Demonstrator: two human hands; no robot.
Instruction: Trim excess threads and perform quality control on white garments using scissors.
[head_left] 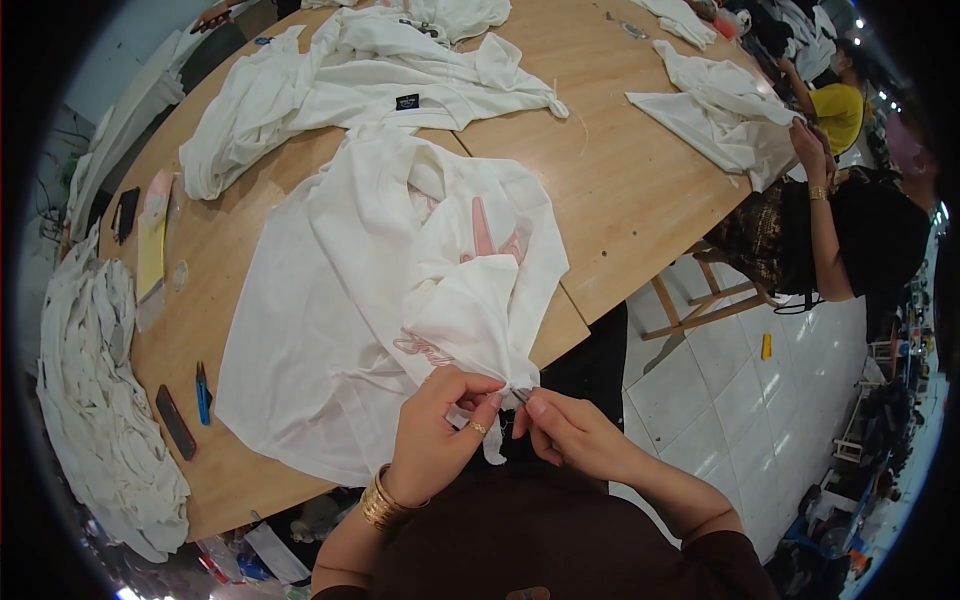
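Note:
A white shirt (310, 290) with pink lettering and a pink print lies spread in front of me, its near part bunched at the table's edge. My left hand (445, 420), with a ring and gold bracelets at the wrist, pinches a gathered bit of its fabric. Close against those fingertips, my right hand (570, 430) is closed on a small, thin metal tool (520, 396). Its tip meets the pinched cloth; most of the tool is hidden by the fingers, so its exact kind does not show. A loose end of white fabric (495, 447) hangs below both hands.
More white shirts (270, 110) lie at the back, and a pile of white garments (100, 400) lines the left edge. Blue-handled snips (203, 393), a phone (176, 422) and a yellow pad (152, 245) rest on the left. A co-worker (865, 235) handles white cloth (720, 120) at right.

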